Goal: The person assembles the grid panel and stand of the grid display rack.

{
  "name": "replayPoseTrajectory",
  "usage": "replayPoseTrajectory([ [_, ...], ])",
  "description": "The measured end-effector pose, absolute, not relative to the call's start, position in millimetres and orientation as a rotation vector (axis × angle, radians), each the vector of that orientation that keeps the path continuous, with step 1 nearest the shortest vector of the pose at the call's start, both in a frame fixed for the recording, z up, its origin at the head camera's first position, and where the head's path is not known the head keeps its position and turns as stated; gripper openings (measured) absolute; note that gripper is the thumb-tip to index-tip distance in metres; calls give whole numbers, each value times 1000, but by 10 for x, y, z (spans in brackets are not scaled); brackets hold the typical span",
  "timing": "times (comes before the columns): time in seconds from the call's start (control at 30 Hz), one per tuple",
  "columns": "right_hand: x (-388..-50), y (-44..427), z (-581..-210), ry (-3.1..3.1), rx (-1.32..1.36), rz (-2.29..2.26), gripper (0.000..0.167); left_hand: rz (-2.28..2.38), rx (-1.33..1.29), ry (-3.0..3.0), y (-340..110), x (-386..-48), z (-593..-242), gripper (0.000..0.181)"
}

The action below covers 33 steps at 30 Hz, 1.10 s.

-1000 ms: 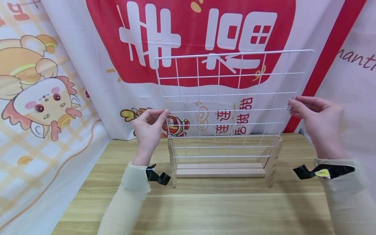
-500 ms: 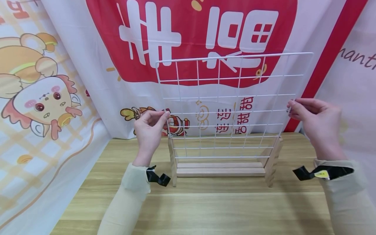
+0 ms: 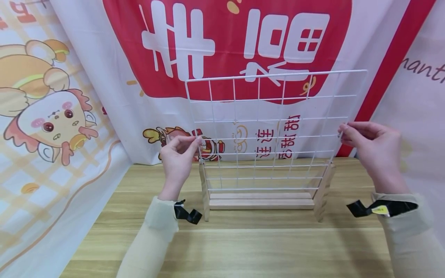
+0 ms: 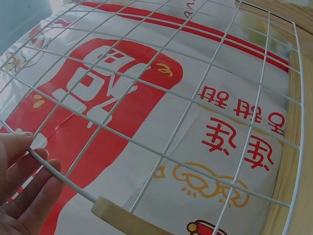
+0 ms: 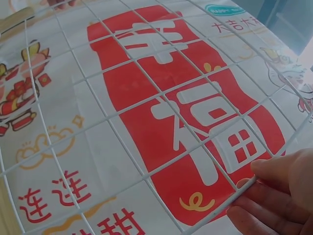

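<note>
A white wire grid panel [image 3: 259, 76] stands upright between the two side posts of a wooden stand [image 3: 261, 204], its bottom wire a little above the stand's crossbar. My left hand [image 3: 176, 162] pinches the panel's left edge wire just above the left post. On the opposite edge, somewhat higher, my right hand [image 3: 379, 156] holds the wire between thumb and fingers. In the left wrist view, fingertips [image 4: 46, 171] curl at the edge wire, near the wooden post end [image 4: 122, 220]. The right wrist view shows the thumb [image 5: 274, 169] over the wire, with fingers beneath.
The stand rests on a wood-grain table [image 3: 264, 251]. Close behind the panel hangs a white cloth with a large red print [image 3: 229, 46]. Another cloth with cartoon figures [image 3: 52, 116] covers the left side. Black straps [image 3: 187, 212] dangle from the sleeve cuffs.
The grid panel has slid down between the posts, its top wire and lower wires now lower. Both hands have moved down with it, keeping hold of the edges. The stand has stayed put.
</note>
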State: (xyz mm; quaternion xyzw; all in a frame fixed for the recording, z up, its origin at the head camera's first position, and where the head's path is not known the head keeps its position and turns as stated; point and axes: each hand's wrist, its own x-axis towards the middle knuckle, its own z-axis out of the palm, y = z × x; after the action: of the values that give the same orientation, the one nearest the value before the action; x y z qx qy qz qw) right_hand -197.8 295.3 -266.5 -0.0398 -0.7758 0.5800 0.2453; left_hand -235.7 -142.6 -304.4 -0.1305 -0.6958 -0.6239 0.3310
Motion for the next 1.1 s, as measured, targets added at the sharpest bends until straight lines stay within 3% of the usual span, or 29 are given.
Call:
replayPoseTrajectory([
  [0.87, -2010, 2997, -2902, -2270, -114, 1458, 52, -1606, -236, -1981, -1464, -2265, -3156, 15],
  [1.1, -2001, 3005, -2963, -2289, -115, 1452, 52, -1584, -235, -1980, -1533, -2434, -3364, 15],
])
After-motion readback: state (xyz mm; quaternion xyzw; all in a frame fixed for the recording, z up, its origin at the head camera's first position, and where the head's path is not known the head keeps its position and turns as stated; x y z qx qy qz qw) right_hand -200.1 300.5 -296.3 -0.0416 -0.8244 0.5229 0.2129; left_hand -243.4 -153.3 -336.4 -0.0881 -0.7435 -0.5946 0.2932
